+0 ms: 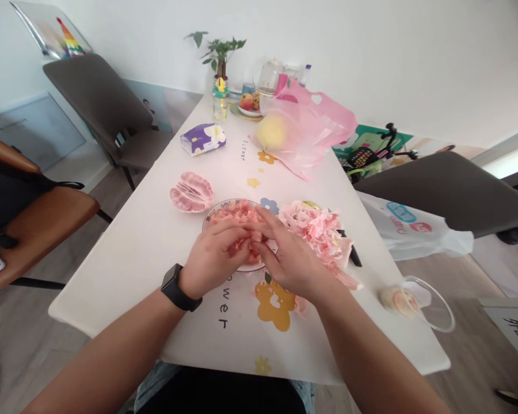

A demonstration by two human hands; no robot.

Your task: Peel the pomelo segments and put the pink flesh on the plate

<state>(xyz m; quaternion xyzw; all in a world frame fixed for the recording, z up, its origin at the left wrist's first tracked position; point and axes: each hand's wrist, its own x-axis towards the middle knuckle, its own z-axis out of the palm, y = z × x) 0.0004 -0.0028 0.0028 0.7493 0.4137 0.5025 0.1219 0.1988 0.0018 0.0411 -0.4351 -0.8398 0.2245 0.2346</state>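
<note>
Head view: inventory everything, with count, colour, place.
pomelo flesh: one heap, pink, on plate
round plate: one, white, mid-table
pomelo section: one, pink, left of plate
membrane pile: one, pale pink, right of plate
black handle: one, black, right of pile
whole pomelo: one, yellow, against pink bag
pink plastic bag: one, pink, far end
tissue pack: one, purple-white, far left
fruit plate: one, yellow-rimmed, far end
potted plant: one, green, far end
glass teapot: one, clear, far end
clear plastic lid: one, clear, right table edge
white table: one, white, flower prints
grey chairs: two, either side of table
orange-brown chair: one, left, phone on it
left hand: one, black watch, on flesh
right hand: one, on flesh
</note>
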